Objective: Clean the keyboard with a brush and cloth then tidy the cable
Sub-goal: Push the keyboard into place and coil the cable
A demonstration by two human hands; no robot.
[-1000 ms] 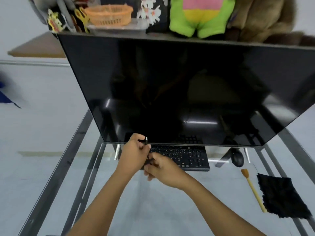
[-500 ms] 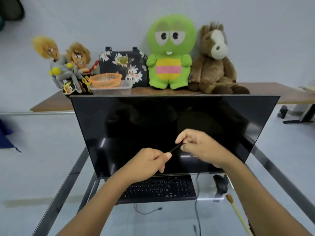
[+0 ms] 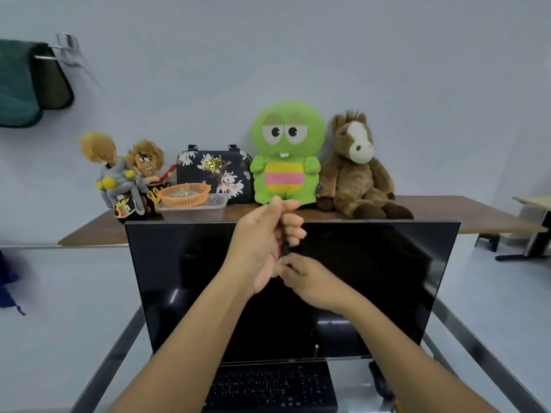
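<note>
The cable (image 3: 285,244) is a short dark length held upright in front of the monitor (image 3: 372,278), well above the keyboard (image 3: 269,389), which lies at the near edge of the glass table (image 3: 489,353) under the screen. The left hand (image 3: 264,248) is curled shut around the cable's upper part, thumb and forefinger on top; the right hand (image 3: 313,281) pinches its lower end with closed fingertips just below the left. Half a second ago the hands were apart and lower, with the cable stretched slantwise between them; now they have risen and closed up, one above the other, so the cable looks gathered rather than stretched (probably a loop being wound, though the coil itself is hidden inside the left fist). That suggests the cleaning is done and the tidying is under way. A thin run of cable drops toward the keyboard, barely visible against the black screen. The mouse (image 3: 378,380) sits at the keyboard's right. Behind, a wooden shelf (image 3: 477,216) carries plush toys (image 3: 287,153).
</note>
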